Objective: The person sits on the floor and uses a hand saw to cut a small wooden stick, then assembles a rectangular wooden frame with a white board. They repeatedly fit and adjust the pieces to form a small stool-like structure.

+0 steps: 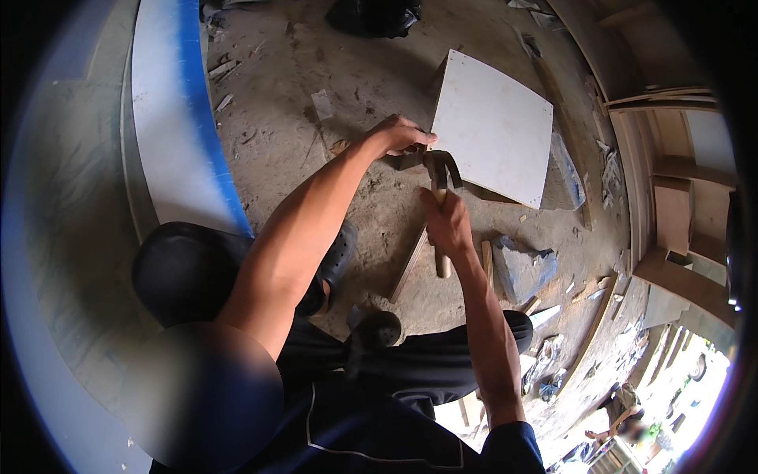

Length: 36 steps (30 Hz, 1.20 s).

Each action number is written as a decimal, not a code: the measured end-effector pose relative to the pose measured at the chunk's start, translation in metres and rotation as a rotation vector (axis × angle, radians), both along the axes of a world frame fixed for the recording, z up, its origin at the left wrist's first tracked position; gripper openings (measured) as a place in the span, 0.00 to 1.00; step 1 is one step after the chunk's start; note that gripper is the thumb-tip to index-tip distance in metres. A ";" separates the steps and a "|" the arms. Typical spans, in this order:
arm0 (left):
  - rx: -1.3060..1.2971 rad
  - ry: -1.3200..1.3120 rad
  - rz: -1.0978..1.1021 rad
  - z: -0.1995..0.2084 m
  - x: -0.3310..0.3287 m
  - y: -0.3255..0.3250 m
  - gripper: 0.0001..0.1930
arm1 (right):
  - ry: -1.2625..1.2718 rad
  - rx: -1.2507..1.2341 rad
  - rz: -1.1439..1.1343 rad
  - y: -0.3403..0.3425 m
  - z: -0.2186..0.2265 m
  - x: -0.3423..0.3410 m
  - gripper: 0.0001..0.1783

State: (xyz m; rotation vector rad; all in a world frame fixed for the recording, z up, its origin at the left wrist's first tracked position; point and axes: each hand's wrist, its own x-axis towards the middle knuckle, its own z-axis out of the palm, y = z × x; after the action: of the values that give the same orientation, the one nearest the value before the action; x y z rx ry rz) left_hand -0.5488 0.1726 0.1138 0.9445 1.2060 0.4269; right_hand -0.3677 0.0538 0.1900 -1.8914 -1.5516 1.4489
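Observation:
A claw hammer (440, 171) is in my right hand (448, 225), whose fingers wrap round its light wooden handle. The dark hammer head is up, close to the left edge of a white square panel (493, 126). My left hand (401, 137) reaches to that same edge, thumb and fingertips pinched together just above the hammer head. Whatever the pinch holds is too small or hidden to make out. Below the left hand sits a small dark block (408, 161), partly covered. The panel lies tilted above the dirty floor, resting on something mostly hidden beneath it.
A long white panel with a blue edge (196, 103) runs along the left. A black bag (375, 17) lies at the far side. Near my right hand are a wooden strip (409, 265) and a grey-blue chunk (523, 268). Wooden frames (671, 205) stand at the right.

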 end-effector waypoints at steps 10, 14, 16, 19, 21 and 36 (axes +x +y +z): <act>-0.072 0.021 0.056 0.017 0.005 -0.009 0.28 | 0.046 0.093 -0.096 -0.002 0.034 0.011 0.21; -0.043 0.011 0.063 0.017 0.007 -0.013 0.28 | 0.111 0.249 -0.094 0.001 0.030 0.003 0.18; -0.037 0.009 0.054 0.015 0.008 -0.013 0.28 | 0.165 0.240 -0.094 -0.001 0.019 0.001 0.17; -0.037 0.045 0.007 0.019 0.009 -0.008 0.27 | 0.037 0.039 -0.039 -0.003 -0.002 0.008 0.19; -0.039 0.035 0.046 0.016 0.004 -0.010 0.28 | 0.059 -0.017 -0.035 -0.005 0.017 0.004 0.19; -0.144 0.004 0.106 0.032 0.033 -0.021 0.35 | -0.547 -0.109 -0.220 -0.090 -0.120 0.122 0.20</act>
State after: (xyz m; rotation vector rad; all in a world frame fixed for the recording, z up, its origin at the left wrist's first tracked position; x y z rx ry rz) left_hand -0.5158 0.1518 0.1457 0.7606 1.2768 0.4167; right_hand -0.2453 -0.0361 0.0702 -2.5841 -1.4230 0.9860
